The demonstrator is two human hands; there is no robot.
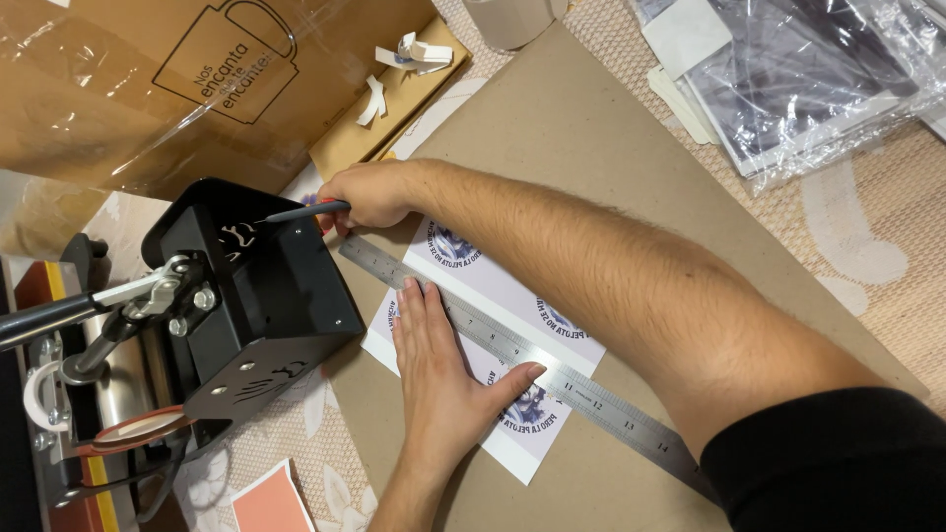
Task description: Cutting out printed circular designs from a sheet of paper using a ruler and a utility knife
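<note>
A white printed sheet (512, 296) with round blue designs lies on a brown cardboard board (572, 138). A long steel ruler (581, 389) runs diagonally across the sheet. My left hand (443, 374) lies flat on the ruler and paper, fingers spread, pressing them down. My right hand (367, 194) is at the far end of the ruler, closed around a craft knife (301, 210) with a dark handle, its tip pointing left past the sheet's top edge. My right forearm crosses above the sheet.
A black mug heat press (256, 296) with a lever handle stands at the left, close to the knife. A brown cardboard box (148, 79) sits at the back left. Plastic-wrapped sheets (798, 79) lie at the back right on a patterned tablecloth (867, 246).
</note>
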